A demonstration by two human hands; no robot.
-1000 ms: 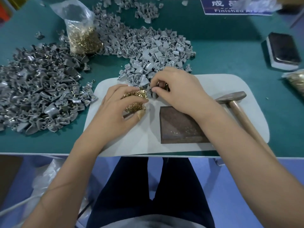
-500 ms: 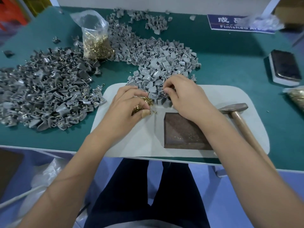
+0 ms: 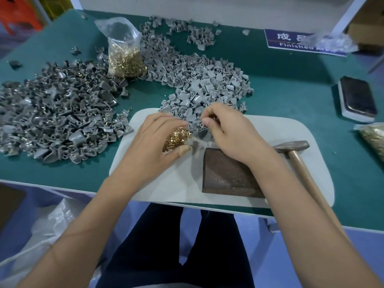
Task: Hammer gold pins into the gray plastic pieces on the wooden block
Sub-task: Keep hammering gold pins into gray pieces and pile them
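Right hand (image 3: 230, 134) has lifted, pinching a gold pin (image 3: 212, 117); left hand (image 3: 158, 142) cups loose pins beside it, wooden block (image 3: 226, 173) lying lower right of both.

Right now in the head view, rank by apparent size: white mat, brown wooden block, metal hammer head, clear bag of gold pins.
1. White mat
2. Brown wooden block
3. Clear bag of gold pins, though farther away, so unsure against the block
4. Metal hammer head

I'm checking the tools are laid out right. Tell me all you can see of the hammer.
The hammer lies flat on the pale mat, right of the wooden block. Its dull metal head points away from the person; its light wooden handle runs back under the right forearm. No hand holds it.
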